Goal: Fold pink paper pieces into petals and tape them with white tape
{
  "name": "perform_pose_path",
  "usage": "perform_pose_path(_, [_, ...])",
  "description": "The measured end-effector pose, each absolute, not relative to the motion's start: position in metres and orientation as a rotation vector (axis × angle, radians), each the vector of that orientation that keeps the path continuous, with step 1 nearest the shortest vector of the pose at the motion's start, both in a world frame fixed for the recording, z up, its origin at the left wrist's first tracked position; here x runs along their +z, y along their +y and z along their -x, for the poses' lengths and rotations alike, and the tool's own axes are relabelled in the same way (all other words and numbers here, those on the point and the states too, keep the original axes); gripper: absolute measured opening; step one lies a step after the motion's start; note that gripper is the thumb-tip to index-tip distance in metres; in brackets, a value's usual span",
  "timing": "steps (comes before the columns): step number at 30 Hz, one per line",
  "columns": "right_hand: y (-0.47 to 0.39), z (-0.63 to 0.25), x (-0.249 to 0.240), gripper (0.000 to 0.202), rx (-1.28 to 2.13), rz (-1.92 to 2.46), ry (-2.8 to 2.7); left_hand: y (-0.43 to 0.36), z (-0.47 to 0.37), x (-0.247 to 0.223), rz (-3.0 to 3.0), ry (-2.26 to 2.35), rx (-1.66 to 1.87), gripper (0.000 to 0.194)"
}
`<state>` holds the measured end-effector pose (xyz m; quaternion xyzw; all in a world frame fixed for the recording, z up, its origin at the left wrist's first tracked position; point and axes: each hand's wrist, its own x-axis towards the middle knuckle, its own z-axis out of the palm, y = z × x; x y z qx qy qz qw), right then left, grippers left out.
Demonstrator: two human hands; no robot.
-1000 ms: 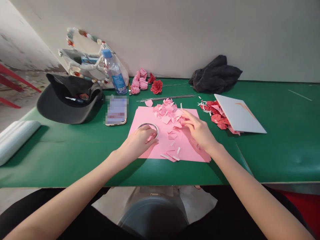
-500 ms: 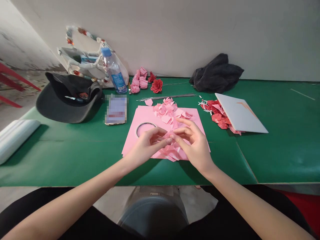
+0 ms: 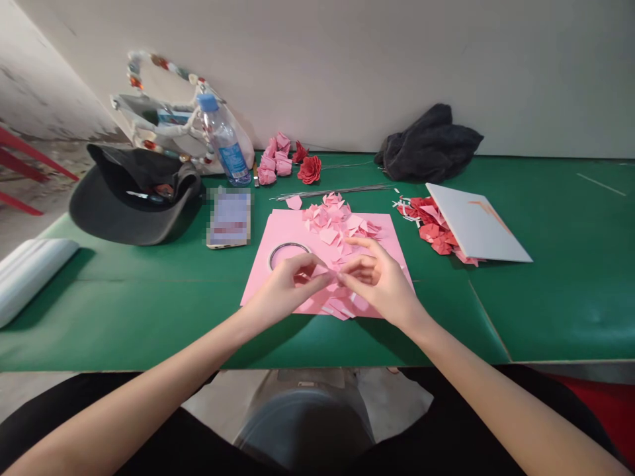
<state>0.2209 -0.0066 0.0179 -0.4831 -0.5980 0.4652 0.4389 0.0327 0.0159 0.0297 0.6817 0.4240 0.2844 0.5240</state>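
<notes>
My left hand [image 3: 292, 284] is closed, its thumb and fingers pinching a small pink paper piece [image 3: 325, 271]. My right hand [image 3: 383, 285] meets it at the fingertips, thumb and index finger pinched on the right edge of the same piece while another finger sticks out. Both hands hover over a stack of pink paper sheets [image 3: 262, 281]. Folded pink paper petals [image 3: 330, 215] are heaped behind the fingers, and more pink pieces with white strips [image 3: 341, 307] lie below them. A roll of tape [image 3: 272, 254] rests on the sheets beside my left hand.
Across the green table [image 3: 560, 317] stand a cap [image 3: 124, 221], phone [image 3: 229, 218], bottle [image 3: 225, 149], beaded bag [image 3: 169, 142], finished paper roses [image 3: 310, 170], thin wires [image 3: 337, 192] and dark cloth [image 3: 429, 145]. A white board [image 3: 479, 225] leans over red paper pieces [image 3: 436, 238]. A plastic roll [image 3: 32, 274] lies left.
The fingertips have shifted on the pink paper piece, and my right hand's fingers have curled in a little. The other things stay in place; the view has moved slightly.
</notes>
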Motion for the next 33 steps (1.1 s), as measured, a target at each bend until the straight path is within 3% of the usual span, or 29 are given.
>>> perform_pose_path(13, [-0.009,-0.220,0.019,0.046,1.232,1.219,-1.386,0.019,-0.031,0.023,-1.440,1.019,0.530,0.027])
perform_pose_path(20, [-0.002,-0.229,0.027,0.014,1.062,1.117,-1.436,0.022,-0.028,0.020,-1.424,1.119,0.570,0.029])
perform_pose_path(26, [0.000,-0.234,0.031,0.023,1.460,1.227,-1.378,0.019,-0.029,0.021,-1.465,1.091,0.555,0.028])
perform_pose_path(33, [0.000,-0.233,0.025,0.022,1.562,1.247,-1.276,0.018,-0.033,0.022,-1.396,1.084,0.561,0.029])
